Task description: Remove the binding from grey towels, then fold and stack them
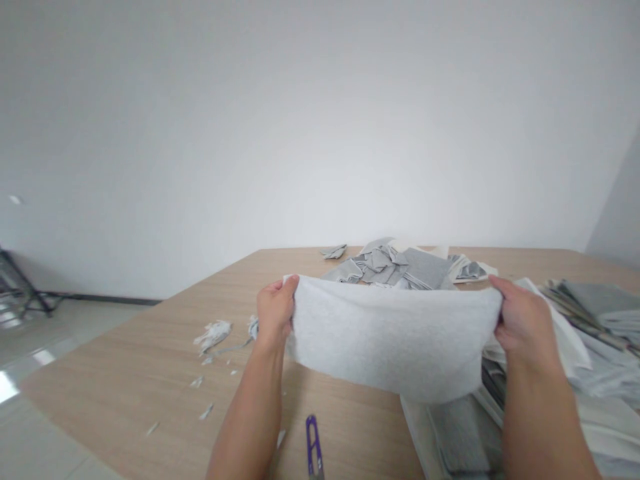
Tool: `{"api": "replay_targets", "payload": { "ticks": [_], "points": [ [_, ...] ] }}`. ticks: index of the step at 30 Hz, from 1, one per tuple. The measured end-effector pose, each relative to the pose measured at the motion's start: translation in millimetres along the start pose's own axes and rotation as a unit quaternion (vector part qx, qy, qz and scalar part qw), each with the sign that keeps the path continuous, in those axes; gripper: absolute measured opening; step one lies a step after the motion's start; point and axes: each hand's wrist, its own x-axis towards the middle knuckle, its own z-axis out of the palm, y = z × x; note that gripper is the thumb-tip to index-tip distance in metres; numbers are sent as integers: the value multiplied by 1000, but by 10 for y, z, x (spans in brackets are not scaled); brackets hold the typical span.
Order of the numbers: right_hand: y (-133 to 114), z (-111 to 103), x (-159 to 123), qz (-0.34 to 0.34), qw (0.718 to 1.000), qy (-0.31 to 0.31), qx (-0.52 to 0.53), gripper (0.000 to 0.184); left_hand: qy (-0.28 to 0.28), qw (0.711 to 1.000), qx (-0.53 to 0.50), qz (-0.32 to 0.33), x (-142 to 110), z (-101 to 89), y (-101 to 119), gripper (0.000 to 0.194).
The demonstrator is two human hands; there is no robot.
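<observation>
A light grey piece of fabric (390, 337) is stretched out above the table between my two hands. My left hand (276, 310) pinches its upper left corner, thumb on top. At the upper right corner, my right hand (525, 317) grips the cloth in the same way. The lower edge hangs free and sags toward the right. Below it, near the table's front, lie purple thread snips (313, 445), their lower end cut off by the frame.
Grey and white fabric pieces (385, 265) lie heaped at the back of the wooden table (175, 373). Stacks of folded cloth (610, 340) fill the right side. A clump of thread scraps (213, 335) and several small bits lie on the left. A white wall (320, 120) stands behind.
</observation>
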Motion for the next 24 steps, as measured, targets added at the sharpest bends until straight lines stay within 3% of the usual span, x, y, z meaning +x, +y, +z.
{"api": "replay_targets", "payload": {
  "ticks": [3,7,13,19,24],
  "points": [
    [-25,-79,84,21,999,33,16,15,-2,999,-37,-15,19,-8,-4,15],
    [-14,-120,136,22,999,16,34,16,4,997,-77,-29,30,5,-7,14],
    [-15,-77,59,11,999,-11,36,16,83,987,-138,-32,64,12,2,18],
    [-40,-39,0,23,999,-12,23,18,5,989,-132,-72,16,22,23,24],
    [-10,-97,87,14,999,19,47,18,2,983,-180,-36,13,17,30,20]
  ]
}}
